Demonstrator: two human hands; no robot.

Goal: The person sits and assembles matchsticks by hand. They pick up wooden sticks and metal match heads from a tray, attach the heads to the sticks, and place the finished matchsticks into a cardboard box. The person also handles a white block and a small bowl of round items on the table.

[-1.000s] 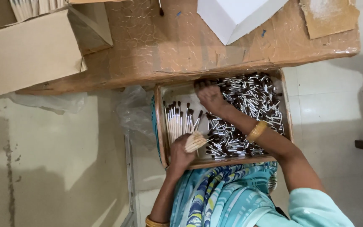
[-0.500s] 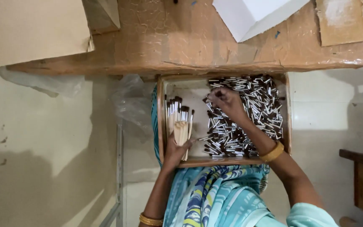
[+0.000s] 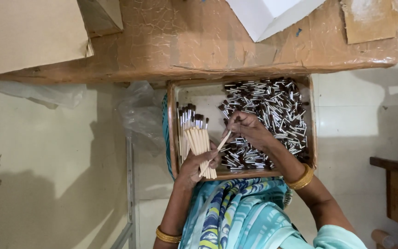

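A shallow wooden tray rests on my lap below a table edge. Its right side holds a heap of several small silver-and-dark metal brush tips. Along its left side lie finished brushes with pale handles. My left hand grips a bundle of several bare wooden sticks, fanned upward. My right hand hovers over the heap, pinching one wooden stick that slants down toward my left hand.
A brown cracked-surface table spans the top, carrying a cardboard box, white paper and a cardboard scrap. Clear plastic sheeting hangs left of the tray. A wooden stool stands at right.
My right hand drew back from the far side of the metal-tip heap toward my left hand and now pinches one stick. The left hand's stick bundle stayed near the tray's left side.
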